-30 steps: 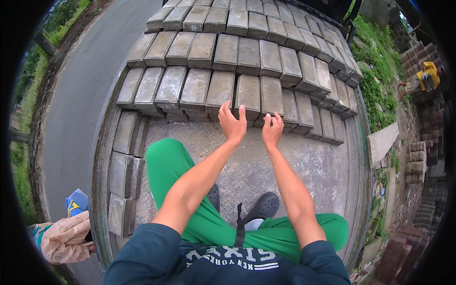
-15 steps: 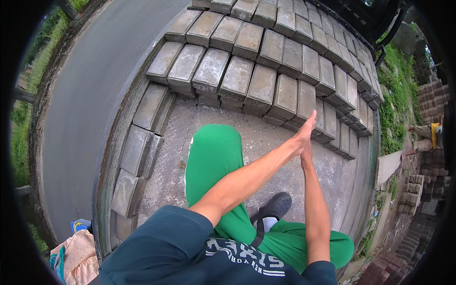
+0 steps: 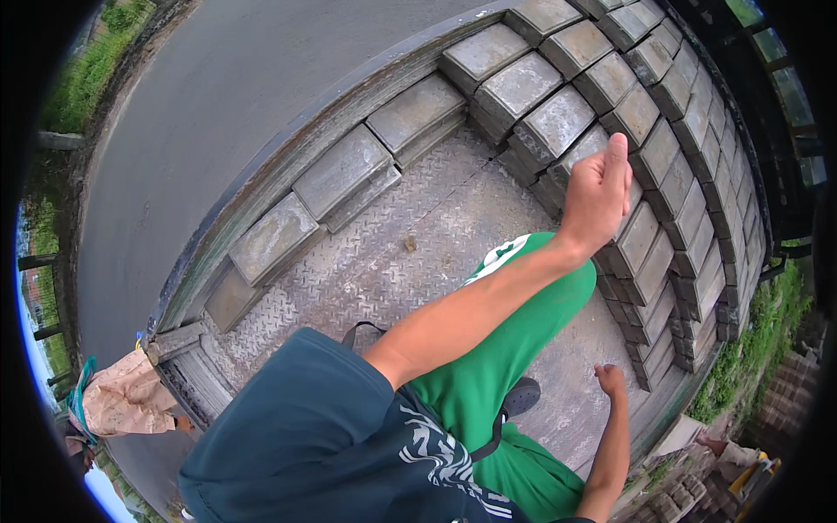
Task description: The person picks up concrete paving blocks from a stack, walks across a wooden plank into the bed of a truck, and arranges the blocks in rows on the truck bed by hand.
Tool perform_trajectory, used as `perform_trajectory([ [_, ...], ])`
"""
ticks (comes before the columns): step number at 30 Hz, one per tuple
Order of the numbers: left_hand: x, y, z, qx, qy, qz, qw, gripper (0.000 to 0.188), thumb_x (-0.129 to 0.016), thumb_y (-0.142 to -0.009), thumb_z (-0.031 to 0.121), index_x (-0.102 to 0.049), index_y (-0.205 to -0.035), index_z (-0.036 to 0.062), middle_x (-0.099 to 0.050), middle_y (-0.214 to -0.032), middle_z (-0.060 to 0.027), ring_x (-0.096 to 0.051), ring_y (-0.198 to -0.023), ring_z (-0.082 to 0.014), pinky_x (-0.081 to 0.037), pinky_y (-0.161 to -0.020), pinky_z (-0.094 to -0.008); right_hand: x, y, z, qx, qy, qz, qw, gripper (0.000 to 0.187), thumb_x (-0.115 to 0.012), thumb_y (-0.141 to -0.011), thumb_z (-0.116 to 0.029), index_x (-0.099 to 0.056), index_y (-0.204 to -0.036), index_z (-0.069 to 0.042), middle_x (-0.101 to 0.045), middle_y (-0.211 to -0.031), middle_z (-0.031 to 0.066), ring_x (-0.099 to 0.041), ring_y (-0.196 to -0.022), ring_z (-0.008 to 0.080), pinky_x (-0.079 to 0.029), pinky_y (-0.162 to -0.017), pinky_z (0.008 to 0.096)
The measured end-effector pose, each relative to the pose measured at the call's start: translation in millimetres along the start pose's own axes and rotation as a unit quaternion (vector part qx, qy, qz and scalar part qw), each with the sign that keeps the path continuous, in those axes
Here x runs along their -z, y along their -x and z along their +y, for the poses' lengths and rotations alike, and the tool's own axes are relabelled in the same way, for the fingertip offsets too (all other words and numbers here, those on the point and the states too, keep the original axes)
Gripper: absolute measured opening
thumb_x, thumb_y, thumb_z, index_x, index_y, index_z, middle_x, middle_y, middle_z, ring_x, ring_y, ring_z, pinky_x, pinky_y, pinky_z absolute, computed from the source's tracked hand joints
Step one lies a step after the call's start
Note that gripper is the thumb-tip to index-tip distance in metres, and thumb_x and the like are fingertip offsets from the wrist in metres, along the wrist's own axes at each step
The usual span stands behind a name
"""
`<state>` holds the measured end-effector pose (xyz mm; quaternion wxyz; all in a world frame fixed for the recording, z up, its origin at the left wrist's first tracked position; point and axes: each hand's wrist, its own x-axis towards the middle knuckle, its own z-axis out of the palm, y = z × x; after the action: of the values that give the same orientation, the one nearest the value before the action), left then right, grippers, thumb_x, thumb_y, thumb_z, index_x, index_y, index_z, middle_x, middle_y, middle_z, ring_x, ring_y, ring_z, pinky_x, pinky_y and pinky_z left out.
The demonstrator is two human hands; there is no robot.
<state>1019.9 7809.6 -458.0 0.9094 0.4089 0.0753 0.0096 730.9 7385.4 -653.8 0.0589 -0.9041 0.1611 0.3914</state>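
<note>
My left hand (image 3: 596, 193) is raised in a loose fist with the thumb up, in front of the stacked grey concrete blocks (image 3: 658, 157). No object shows in it, and I cannot tell whether it touches a block. Lower down, my right hand (image 3: 610, 379) hangs over the metal floor near the right end of the stack. Its fingers are curled in, with no object visible. Both forearms are bare. My green-trousered knee (image 3: 523, 296) lies beneath the left forearm, and a dark clog (image 3: 522, 397) rests on the floor.
A row of blocks (image 3: 344, 173) lines the left side rail (image 3: 288, 144) of the patterned metal bed (image 3: 366, 253). Beyond the rail runs a grey road (image 3: 192, 148). A person in a peach garment (image 3: 126, 397) stands lower left; another person (image 3: 732, 458) is at lower right.
My hands, pressed palm to palm before, are now apart with curled fingers. The left is higher, the right lower. My view has turned, so the block stack appears farther right.
</note>
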Motion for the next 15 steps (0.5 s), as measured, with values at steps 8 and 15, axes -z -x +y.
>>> perform_trajectory([
  [8,255.1,54.1,-24.6,0.045,-0.381,0.252,0.889,0.038,-0.059,-0.097,0.018,-0.05,-0.13,0.003,-0.061,-0.115,-0.0091,-0.055,-0.09,-0.0119,-0.048,-0.07,-0.0282,70.7,-40.3,-105.0,0.098,-0.158,0.18,0.966,0.027,-0.065,-0.087,-0.025,-0.065,-0.083,0.002,-0.067,-0.081,0.0228,-0.066,-0.077,0.0355,-0.05,-0.071,0.0436],
  [15,105.8,-9.5,-26.8,0.061,-0.371,0.019,0.927,0.039,-0.052,-0.1,0.042,-0.064,-0.092,0.0062,-0.047,-0.053,0.0046,-0.038,-0.039,-0.002,-0.026,-0.034,-0.0198,111.5,-20.7,-180.8,0.079,-0.304,0.205,0.927,0.03,-0.058,-0.095,-0.029,-0.067,-0.092,-0.001,-0.067,-0.071,0.0163,-0.067,-0.065,0.0304,-0.052,-0.068,0.044],
])
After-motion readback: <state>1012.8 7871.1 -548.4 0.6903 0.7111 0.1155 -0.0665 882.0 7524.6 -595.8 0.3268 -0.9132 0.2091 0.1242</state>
